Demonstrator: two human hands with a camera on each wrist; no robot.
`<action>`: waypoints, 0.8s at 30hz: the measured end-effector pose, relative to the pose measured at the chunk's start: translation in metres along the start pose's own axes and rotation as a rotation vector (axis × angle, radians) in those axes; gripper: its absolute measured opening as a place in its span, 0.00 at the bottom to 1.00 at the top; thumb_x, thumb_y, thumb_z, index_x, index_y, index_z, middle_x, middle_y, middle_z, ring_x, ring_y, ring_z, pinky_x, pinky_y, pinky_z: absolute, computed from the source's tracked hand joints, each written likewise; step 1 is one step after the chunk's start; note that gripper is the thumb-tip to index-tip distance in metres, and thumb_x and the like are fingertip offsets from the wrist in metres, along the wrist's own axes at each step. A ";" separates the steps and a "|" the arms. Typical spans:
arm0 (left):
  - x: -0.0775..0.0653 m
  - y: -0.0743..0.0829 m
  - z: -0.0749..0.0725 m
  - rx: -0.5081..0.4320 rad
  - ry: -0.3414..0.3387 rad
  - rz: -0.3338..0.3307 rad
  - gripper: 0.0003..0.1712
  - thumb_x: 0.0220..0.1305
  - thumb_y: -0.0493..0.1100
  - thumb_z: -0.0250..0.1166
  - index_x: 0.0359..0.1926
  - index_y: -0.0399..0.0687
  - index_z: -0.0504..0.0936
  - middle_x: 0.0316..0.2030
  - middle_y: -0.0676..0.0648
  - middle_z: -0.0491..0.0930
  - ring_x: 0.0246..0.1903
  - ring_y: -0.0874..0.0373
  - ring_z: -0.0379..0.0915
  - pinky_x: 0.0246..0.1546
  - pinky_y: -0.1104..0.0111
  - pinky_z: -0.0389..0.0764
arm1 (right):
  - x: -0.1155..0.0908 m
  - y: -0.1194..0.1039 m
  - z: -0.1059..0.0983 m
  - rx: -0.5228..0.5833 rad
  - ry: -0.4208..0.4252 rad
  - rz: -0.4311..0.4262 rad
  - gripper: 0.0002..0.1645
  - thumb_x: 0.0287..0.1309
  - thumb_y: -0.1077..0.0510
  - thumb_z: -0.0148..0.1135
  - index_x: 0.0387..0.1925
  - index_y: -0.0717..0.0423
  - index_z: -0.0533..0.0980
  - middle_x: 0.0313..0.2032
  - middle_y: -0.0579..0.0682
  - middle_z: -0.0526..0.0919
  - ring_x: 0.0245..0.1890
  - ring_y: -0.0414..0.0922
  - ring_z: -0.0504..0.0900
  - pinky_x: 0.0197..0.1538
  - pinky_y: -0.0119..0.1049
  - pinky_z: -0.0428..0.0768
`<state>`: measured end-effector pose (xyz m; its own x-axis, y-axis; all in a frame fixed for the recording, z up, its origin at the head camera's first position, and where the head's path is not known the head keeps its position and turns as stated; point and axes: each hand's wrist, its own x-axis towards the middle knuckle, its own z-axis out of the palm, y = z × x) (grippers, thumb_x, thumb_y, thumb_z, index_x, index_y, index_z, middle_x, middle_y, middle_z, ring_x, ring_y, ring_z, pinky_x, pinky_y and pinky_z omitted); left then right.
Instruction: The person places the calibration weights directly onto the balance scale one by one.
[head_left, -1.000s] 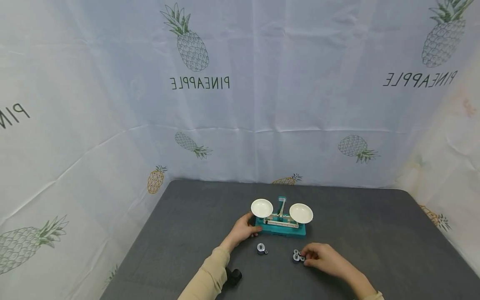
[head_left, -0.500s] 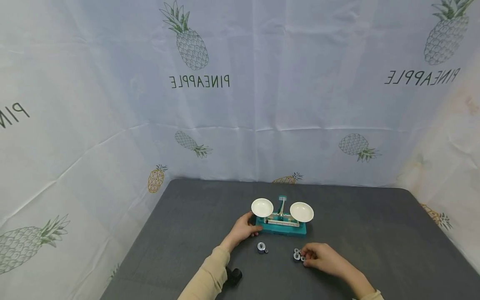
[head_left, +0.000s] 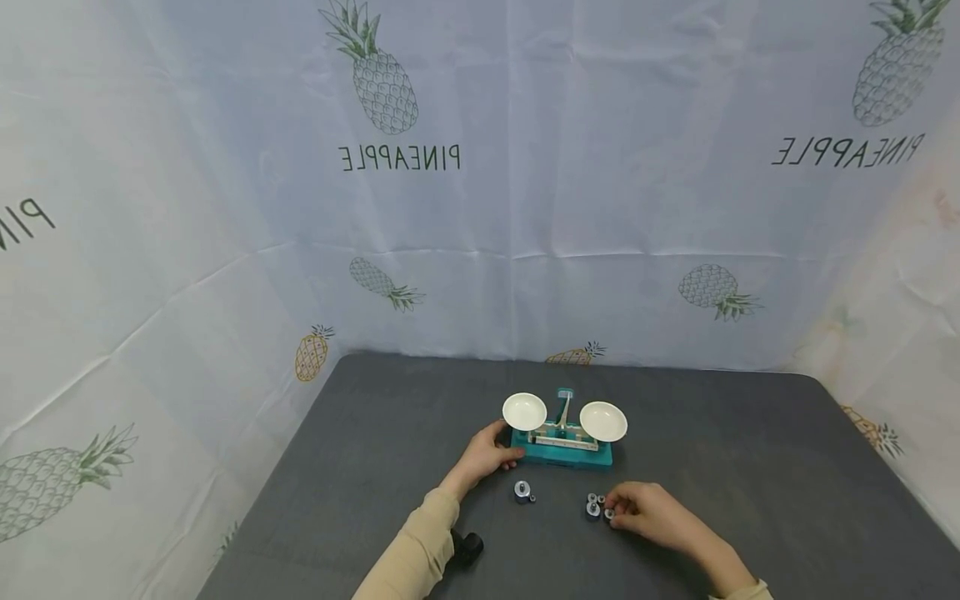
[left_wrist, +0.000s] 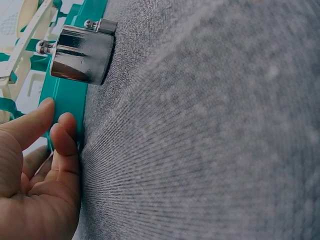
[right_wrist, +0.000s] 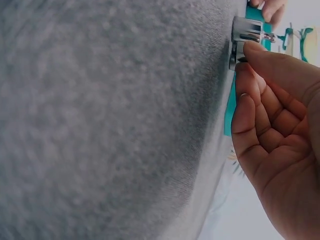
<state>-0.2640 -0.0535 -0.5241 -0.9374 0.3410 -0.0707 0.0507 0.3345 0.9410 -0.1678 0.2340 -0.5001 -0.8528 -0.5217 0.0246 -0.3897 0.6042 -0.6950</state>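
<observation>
A green balance scale (head_left: 562, 457) with two cream pans stands toward the back of the table. My left hand (head_left: 482, 454) grips the left end of its base, thumb on top, as the left wrist view shows close up. In front of the scale are a large metal weight (left_wrist: 82, 55) and a tiny weight (left_wrist: 106, 26) beside it. To the right, my right hand (head_left: 651, 510) pinches a small metal weight (right_wrist: 240, 52) between thumb and fingertips, low at the tabletop. Just left of it stand a medium weight (head_left: 592, 510) and two smaller weights (head_left: 592, 497).
A black object (head_left: 471, 548) lies by the left sleeve (head_left: 416, 537), which partly hides it. The dark grey table (head_left: 750, 467) ends at a hanging cloth (head_left: 480, 208) printed with pineapples at the back and sides.
My right hand has shifted slightly right with the small weight, which now stands a little apart from the other weights. My left hand stays on the scale's base.
</observation>
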 end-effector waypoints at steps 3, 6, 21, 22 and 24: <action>0.001 0.000 0.000 -0.004 0.001 0.008 0.37 0.54 0.39 0.68 0.64 0.37 0.65 0.22 0.40 0.80 0.18 0.62 0.73 0.22 0.70 0.76 | -0.001 -0.001 -0.002 -0.010 0.015 -0.003 0.07 0.53 0.58 0.65 0.34 0.56 0.80 0.27 0.39 0.79 0.27 0.26 0.72 0.28 0.27 0.73; 0.001 -0.001 0.001 -0.007 0.003 0.009 0.37 0.54 0.39 0.68 0.64 0.37 0.65 0.23 0.38 0.80 0.18 0.62 0.73 0.22 0.69 0.76 | -0.001 -0.003 -0.005 -0.025 0.032 -0.002 0.06 0.53 0.58 0.65 0.34 0.55 0.80 0.27 0.39 0.79 0.27 0.26 0.71 0.28 0.26 0.73; -0.024 0.037 -0.005 -0.024 -0.007 0.016 0.34 0.57 0.36 0.65 0.63 0.33 0.64 0.29 0.26 0.79 0.21 0.56 0.75 0.28 0.60 0.80 | 0.001 -0.025 -0.031 -0.071 0.114 0.007 0.09 0.56 0.56 0.63 0.37 0.55 0.79 0.28 0.39 0.78 0.27 0.27 0.71 0.27 0.27 0.73; -0.024 0.037 -0.005 -0.029 -0.006 0.015 0.34 0.57 0.36 0.65 0.64 0.33 0.64 0.29 0.26 0.79 0.21 0.57 0.75 0.28 0.61 0.79 | 0.002 -0.027 -0.034 -0.075 0.122 0.006 0.09 0.56 0.55 0.63 0.37 0.55 0.79 0.28 0.39 0.78 0.27 0.27 0.72 0.27 0.27 0.74; -0.024 0.035 -0.005 -0.032 -0.004 0.018 0.34 0.57 0.36 0.65 0.64 0.33 0.64 0.28 0.27 0.79 0.21 0.59 0.75 0.27 0.62 0.79 | 0.003 -0.030 -0.038 -0.088 0.144 0.000 0.09 0.56 0.56 0.63 0.38 0.55 0.79 0.29 0.39 0.79 0.27 0.27 0.72 0.27 0.27 0.74</action>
<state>-0.2419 -0.0545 -0.4875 -0.9349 0.3506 -0.0552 0.0562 0.2997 0.9524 -0.1722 0.2370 -0.4524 -0.8914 -0.4336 0.1320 -0.4132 0.6579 -0.6296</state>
